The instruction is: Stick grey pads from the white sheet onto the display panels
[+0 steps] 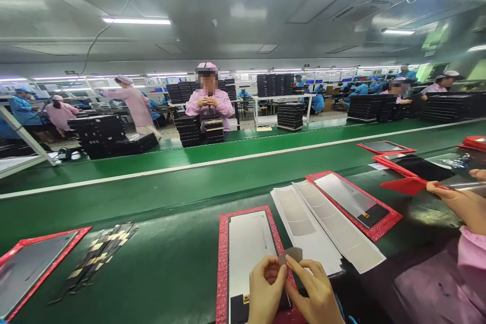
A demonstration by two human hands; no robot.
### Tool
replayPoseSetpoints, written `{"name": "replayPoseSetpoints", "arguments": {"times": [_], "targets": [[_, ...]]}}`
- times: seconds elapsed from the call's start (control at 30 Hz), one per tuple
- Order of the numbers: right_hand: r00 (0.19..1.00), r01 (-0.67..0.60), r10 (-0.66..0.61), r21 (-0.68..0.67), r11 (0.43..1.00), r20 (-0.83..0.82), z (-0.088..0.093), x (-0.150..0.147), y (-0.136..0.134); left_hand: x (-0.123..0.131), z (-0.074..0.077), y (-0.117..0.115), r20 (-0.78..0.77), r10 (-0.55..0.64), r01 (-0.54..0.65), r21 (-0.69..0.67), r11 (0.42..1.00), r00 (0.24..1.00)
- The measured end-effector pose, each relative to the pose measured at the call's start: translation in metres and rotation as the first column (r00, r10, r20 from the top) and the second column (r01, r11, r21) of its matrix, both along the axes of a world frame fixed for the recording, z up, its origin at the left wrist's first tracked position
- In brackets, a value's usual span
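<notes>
Both my hands meet over a silver panel (246, 243) that lies on a red bubble-wrap sheet (223, 263). A small grey piece (294, 254) is pinched between the fingertips of my right hand (313, 288). My left hand (266, 286) is closed, its thumb and forefinger at the left edge of the same piece. The panel's black lower end is partly hidden behind my hands. White sheets with grey stickers (304, 212) lie just beyond, to the right.
Another panel (345, 195) on red wrap lies behind the sheets. At left are a dark panel (34, 268) and a pile of black strips (100, 253). A neighbour's hand (455, 202) works at right. A person (208, 101) stands across the green belt (170, 177).
</notes>
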State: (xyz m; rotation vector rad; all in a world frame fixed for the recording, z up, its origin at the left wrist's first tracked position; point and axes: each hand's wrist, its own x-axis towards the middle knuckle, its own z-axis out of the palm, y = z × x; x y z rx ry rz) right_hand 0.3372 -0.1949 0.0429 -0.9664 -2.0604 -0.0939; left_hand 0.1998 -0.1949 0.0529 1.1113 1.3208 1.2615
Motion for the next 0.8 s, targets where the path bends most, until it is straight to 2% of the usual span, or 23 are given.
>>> {"name": "replayPoseSetpoints", "arguments": {"times": [0.1,0.2,0.27,0.33,0.4,0.47,0.63,0.8], "targets": [[0.998,-0.019,0.015,-0.063,0.998,-0.063,-0.002,-0.006,0.001,-0.015,-0.008,-0.008,0.020,0.003,-0.003,-0.018,1.000,1.000],[0.961,0.098,-0.146,-0.204,0.974,-0.236,-0.008,-0.010,0.008,-0.024,-0.012,-0.016,0.070,0.047,-0.045,-0.042,0.998,0.996],[0.932,0.111,-0.226,-0.373,0.921,-0.283,-0.012,-0.011,0.013,-0.028,-0.014,-0.021,0.099,0.067,-0.062,-0.047,0.997,0.993],[0.933,0.047,-0.223,-0.519,0.853,-0.283,-0.015,-0.011,0.016,-0.030,-0.017,-0.024,0.117,0.073,-0.067,-0.054,0.996,0.990],[0.938,-0.012,-0.198,-0.599,0.801,-0.284,-0.015,-0.011,0.016,-0.032,-0.020,-0.026,0.129,0.080,-0.072,-0.063,0.995,0.988],[0.940,-0.031,-0.188,-0.622,0.783,-0.283,-0.015,-0.011,0.013,-0.035,-0.022,-0.027,0.129,0.084,-0.075,-0.069,0.995,0.988],[0.918,-0.128,-0.128,-0.587,0.800,-0.375,-0.009,-0.012,0.005,-0.042,-0.024,-0.030,0.109,0.034,-0.026,-0.074,0.997,0.994],[0.873,-0.262,-0.088,-0.612,0.746,-0.480,-0.008,-0.012,0.000,-0.047,-0.028,-0.033,0.133,0.041,-0.029,-0.091,0.995,0.990]]}}
